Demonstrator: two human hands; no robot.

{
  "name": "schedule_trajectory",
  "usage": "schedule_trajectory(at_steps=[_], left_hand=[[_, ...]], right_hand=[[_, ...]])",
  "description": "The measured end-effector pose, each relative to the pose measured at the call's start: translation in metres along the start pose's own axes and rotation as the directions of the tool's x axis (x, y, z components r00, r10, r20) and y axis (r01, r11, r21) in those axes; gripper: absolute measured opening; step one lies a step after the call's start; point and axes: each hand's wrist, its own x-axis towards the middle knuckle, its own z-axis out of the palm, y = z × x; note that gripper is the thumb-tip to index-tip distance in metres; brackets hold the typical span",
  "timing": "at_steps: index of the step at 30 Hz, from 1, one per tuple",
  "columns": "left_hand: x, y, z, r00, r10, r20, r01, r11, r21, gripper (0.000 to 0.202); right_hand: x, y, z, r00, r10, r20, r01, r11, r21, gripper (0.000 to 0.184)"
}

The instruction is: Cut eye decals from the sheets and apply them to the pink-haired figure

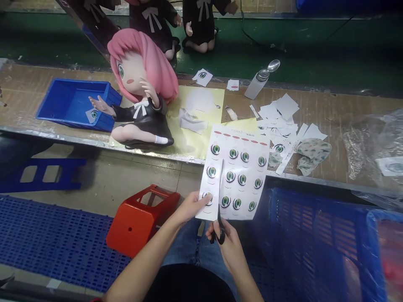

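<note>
White sheet (241, 170) across bench edge (185, 159) | left grip (192, 206) pinching sheet | right grip (229, 238) holding scissors (219, 213) | floor gap (122, 167) leftward

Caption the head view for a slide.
Left hand holds a sheet of printed eyes; right hand holds scissors against it, pink-haired figure beyond.

Red stool (136, 226) near the bench (20, 98); blue crate (304, 235) at lower right; crumpled transparent plastic (367, 140) at far right
</note>
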Motion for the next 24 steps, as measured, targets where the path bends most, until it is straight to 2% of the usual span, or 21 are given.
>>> schedule_trajectory(at_steps=[7, 11, 13, 15, 19, 24], left_hand=[[-0.005, 0.005, -0.001, 1.0, -0.011, 0.02, 0.011, 1.0, -0.01, 0.033], [-0.005, 0.016, -0.011, 0.996, -0.044, 0.083, 0.045, 0.999, -0.013, 0.055], [0.002, 0.023, -0.016, 0.997, -0.035, 0.07, 0.037, 0.999, -0.028, 0.066], [0.016, 0.03, -0.018, 1.0, -0.004, 0.018, 0.004, 0.999, -0.046, 0.061], [0.041, 0.039, -0.012, 0.998, 0.04, -0.054, -0.043, 0.998, -0.055, 0.032], [0.044, 0.044, -0.005, 0.999, 0.033, -0.033, -0.034, 0.999, -0.042, 0.029]], right_hand=[[0.001, -0.002, 0.0, 1.0, -0.012, 0.012, 0.012, 1.0, 0.003, 0.048], [0.001, 0.002, -0.004, 1.0, -0.009, 0.007, 0.009, 1.0, -0.003, 0.046], [0.002, 0.004, -0.005, 1.0, -0.005, 0.006, 0.005, 1.0, -0.009, 0.046], [0.002, 0.004, -0.006, 1.0, -0.005, 0.016, 0.006, 1.0, -0.014, 0.047], [0.003, -0.001, -0.007, 0.999, -0.006, 0.046, 0.007, 1.0, -0.005, 0.048], [0.009, -0.014, -0.008, 0.998, -0.007, 0.055, 0.003, 0.997, 0.074, 0.053]])
